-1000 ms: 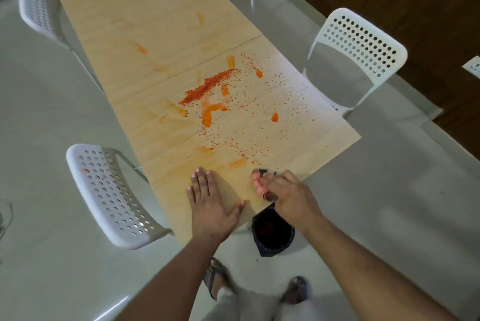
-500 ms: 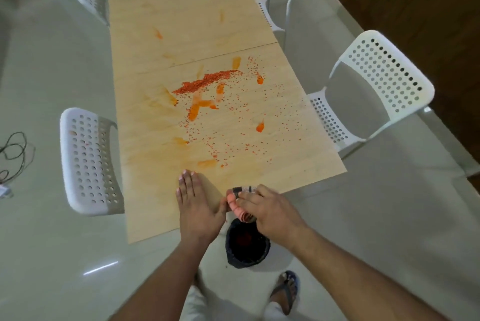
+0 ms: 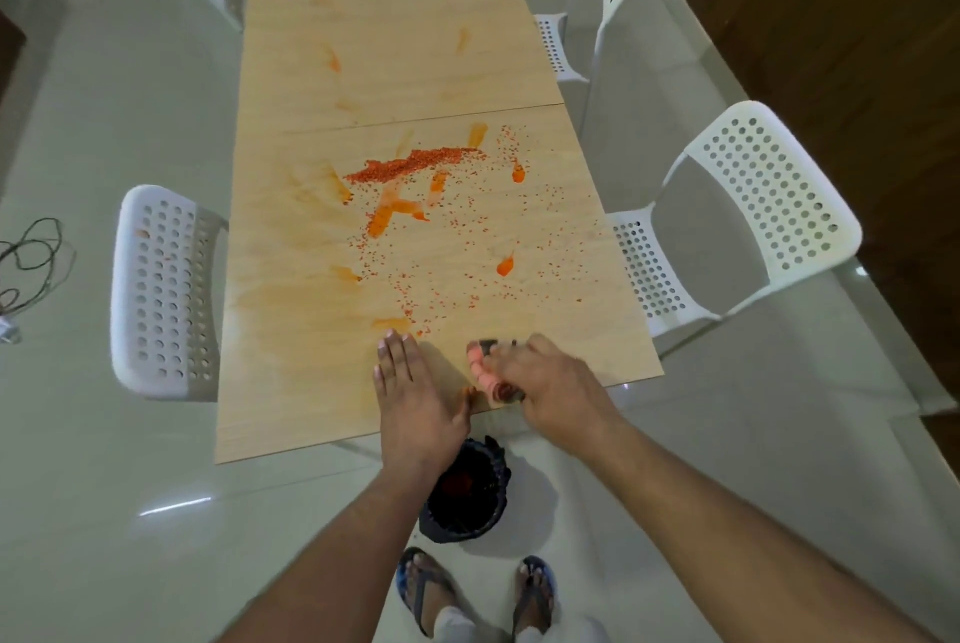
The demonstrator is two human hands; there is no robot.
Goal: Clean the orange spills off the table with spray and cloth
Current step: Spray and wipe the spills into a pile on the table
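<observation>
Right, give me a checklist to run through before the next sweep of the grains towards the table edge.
1. Left hand flat on the table near its edge: ok.
2. Right hand grips the pink ridged tool: ok.
3. Black bin sits on the floor below the near edge, between the hands: ok.
4. Orange grain pile lies mid-table, far from the hands: not ok.
5. Orange smears remain on the wood: not ok.
6. Spray and cloth within reach: cannot tell, neither is clearly in view.
</observation>
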